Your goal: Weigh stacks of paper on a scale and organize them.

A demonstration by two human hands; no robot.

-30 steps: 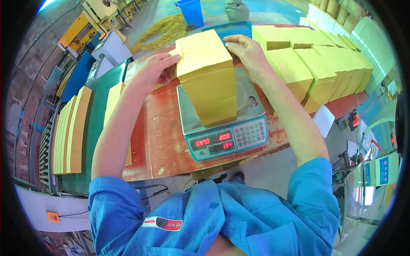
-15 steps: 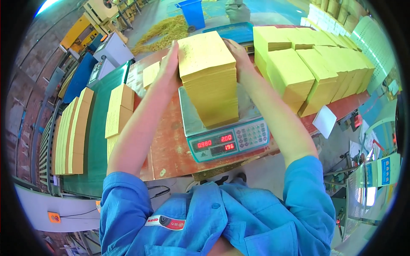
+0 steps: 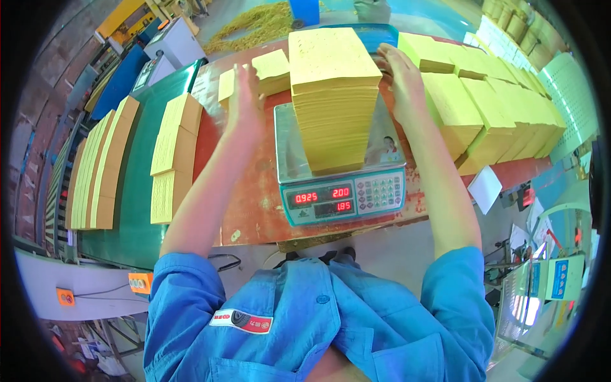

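Note:
A tall stack of yellow paper sheets (image 3: pixel 334 121) stands on the metal pan of a digital scale (image 3: pixel 347 197), whose red display is lit. My left hand (image 3: pixel 247 99) is raised left of the stack, apart from it, fingers open and holding nothing. It is in front of shorter yellow paper stacks (image 3: pixel 270 63) and partly covers them. On the stack's other side, my right hand (image 3: pixel 401 73) hovers close to the upper edge, a small gap between them. Its fingers are loosely bent and apart, with nothing in them.
Several yellow paper stacks (image 3: pixel 452 105) crowd the right of the red table (image 3: pixel 254 213). Left lies a green conveyor belt (image 3: pixel 130 175) bearing rows of yellow paper blocks (image 3: pixel 173 137). Behind are a blue bin (image 3: pixel 304 11) and a heap of yellowish scraps (image 3: pixel 254 27).
Both hands have come off the sides of the paper stack and moved apart. The stack now rests free on the scale, and the display reading is different. The view has shifted slightly.

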